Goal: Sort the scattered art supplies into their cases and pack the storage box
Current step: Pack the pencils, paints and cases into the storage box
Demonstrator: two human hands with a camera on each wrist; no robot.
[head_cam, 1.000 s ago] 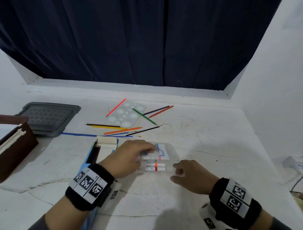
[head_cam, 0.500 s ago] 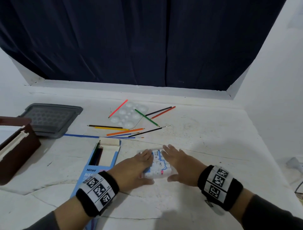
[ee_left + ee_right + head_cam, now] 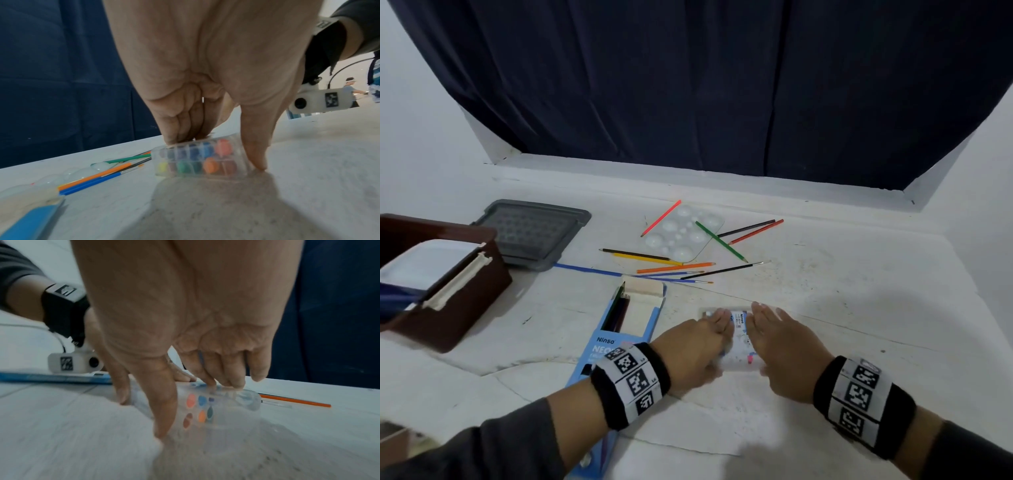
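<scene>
Your left hand (image 3: 697, 349) and right hand (image 3: 782, 346) flank the clear marker case (image 3: 739, 337), which lies flat on the bench near its front edge. Each hand's fingers (image 3: 180, 129) lie pressed together on the lid, with thumbs down the near end beside the coloured caps. The open blue pencil box (image 3: 619, 329) lies just left; loose coloured pencils (image 3: 676, 267) and a paint palette (image 3: 683, 231) lie toward the back edge.

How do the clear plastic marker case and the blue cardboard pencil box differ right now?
The clear plastic marker case lies under both hands, left hand and right hand; the blue cardboard pencil box is untouched. The case looks closed, its coloured marker ends showing through; the box's flap is open and it holds only a few pencils. Both lie flat on the white table.
</scene>
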